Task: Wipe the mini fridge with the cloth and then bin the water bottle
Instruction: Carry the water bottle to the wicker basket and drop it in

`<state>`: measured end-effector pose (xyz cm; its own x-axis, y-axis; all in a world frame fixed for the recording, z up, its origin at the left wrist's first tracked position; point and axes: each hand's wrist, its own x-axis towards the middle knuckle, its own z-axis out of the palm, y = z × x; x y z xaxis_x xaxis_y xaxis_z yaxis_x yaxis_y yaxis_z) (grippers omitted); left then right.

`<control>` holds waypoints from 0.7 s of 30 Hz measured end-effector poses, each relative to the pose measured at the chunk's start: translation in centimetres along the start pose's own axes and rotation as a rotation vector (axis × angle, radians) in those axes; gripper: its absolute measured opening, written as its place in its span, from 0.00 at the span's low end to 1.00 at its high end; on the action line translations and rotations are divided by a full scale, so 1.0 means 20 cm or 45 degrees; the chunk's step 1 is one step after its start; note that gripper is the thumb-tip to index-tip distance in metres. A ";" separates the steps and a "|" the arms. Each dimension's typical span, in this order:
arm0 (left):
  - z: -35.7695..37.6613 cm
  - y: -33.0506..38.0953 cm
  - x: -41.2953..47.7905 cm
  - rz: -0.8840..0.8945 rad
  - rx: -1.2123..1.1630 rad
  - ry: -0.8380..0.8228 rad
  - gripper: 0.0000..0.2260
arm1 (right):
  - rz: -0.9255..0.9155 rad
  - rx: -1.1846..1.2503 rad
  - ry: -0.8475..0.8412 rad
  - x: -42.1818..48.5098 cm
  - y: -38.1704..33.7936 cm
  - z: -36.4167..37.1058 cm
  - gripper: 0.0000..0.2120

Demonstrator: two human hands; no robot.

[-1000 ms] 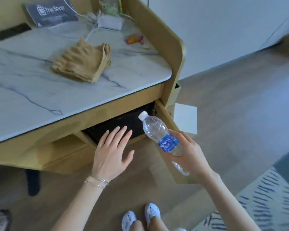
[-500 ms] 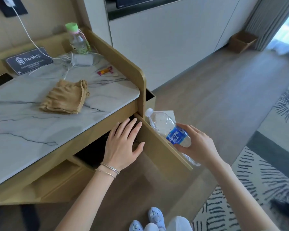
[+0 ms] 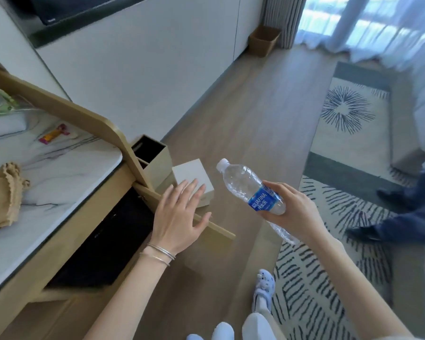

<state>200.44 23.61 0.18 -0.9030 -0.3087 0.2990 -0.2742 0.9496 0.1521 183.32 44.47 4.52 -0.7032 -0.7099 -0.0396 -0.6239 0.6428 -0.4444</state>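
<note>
- A person looks down at their own two hands beside a marble-topped surface [image 3: 59, 168] set in a wooden frame.
- The right hand [image 3: 297, 212] holds the water bottle [image 3: 249, 188] out over the wooden floor [image 3: 255, 114]. Its grip is wrapped round the bottle's lower half at the blue label, with the white cap tilted up and away.
- The bottle is clear and looks nearly empty, so it is probably light enough to carry in one hand to a bin.
- The left hand [image 3: 179, 217] is flat with fingers spread, its grip wide and holding nothing. It sits at the top edge of an open cabinet door [image 3: 219, 229]; whether it touches the wood cannot be told. The pose suits pushing that door closed.
- Behind the door, under the surface, the dark front of the mini fridge [image 3: 103, 241] shows.
- The cloth [image 3: 0, 202], tan and crumpled, lies on the surface at the far left, well apart from both hands. This suggests the wiping is finished and binning the bottle is the step in hand.
- Two containers could be the bin: a tan open-topped box [image 3: 157, 165] just beside the end of the surface, and a brown basket [image 3: 264, 41] well apart, by the curtain. Which is meant cannot be told.
- Also in view: a white box [image 3: 194, 173] on the floor near the left hand, a wrapped snack bar [image 3: 54, 134] on the surface, a patterned rug [image 3: 329, 278], and another person's legs [image 3: 407, 217] at the right edge.
</note>
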 end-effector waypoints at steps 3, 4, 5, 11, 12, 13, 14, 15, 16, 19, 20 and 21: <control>0.09 0.09 0.16 0.026 -0.017 -0.021 0.26 | 0.037 0.004 0.015 0.05 0.16 -0.08 0.30; 0.12 0.12 0.22 0.032 -0.021 -0.026 0.26 | 0.048 -0.005 0.011 0.07 0.21 -0.11 0.30; 0.14 0.16 0.29 0.034 -0.023 -0.031 0.26 | 0.049 -0.016 0.007 0.11 0.27 -0.14 0.30; 0.30 0.38 0.76 0.015 -0.033 -0.006 0.26 | 0.023 0.012 -0.008 0.45 0.64 -0.39 0.31; 0.32 0.42 0.84 0.012 -0.027 0.005 0.26 | 0.010 0.013 0.003 0.50 0.70 -0.43 0.31; 0.34 0.45 0.93 0.007 -0.020 0.013 0.26 | 0.003 0.023 0.013 0.56 0.75 -0.48 0.31; 0.36 0.49 1.01 0.002 -0.021 0.025 0.26 | -0.007 0.022 0.024 0.62 0.81 -0.52 0.30; 0.38 0.52 1.09 0.005 -0.013 0.028 0.26 | -0.019 0.010 0.031 0.67 0.85 -0.56 0.30; 0.38 0.54 1.12 0.012 -0.006 0.032 0.26 | -0.021 -0.001 0.034 0.69 0.85 -0.58 0.30; 0.44 0.64 1.35 0.003 -0.014 0.031 0.26 | 0.010 0.017 0.027 0.84 1.02 -0.69 0.30; 0.45 0.65 1.37 0.015 -0.007 0.029 0.26 | 0.011 0.000 0.023 0.86 1.04 -0.70 0.30; 0.48 0.67 1.41 0.017 -0.014 0.025 0.26 | 0.013 0.006 0.013 0.89 1.07 -0.71 0.30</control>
<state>168.09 28.04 1.67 -0.8998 -0.2971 0.3195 -0.2583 0.9530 0.1586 152.58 49.70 6.91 -0.7132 -0.7001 -0.0351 -0.6150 0.6490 -0.4479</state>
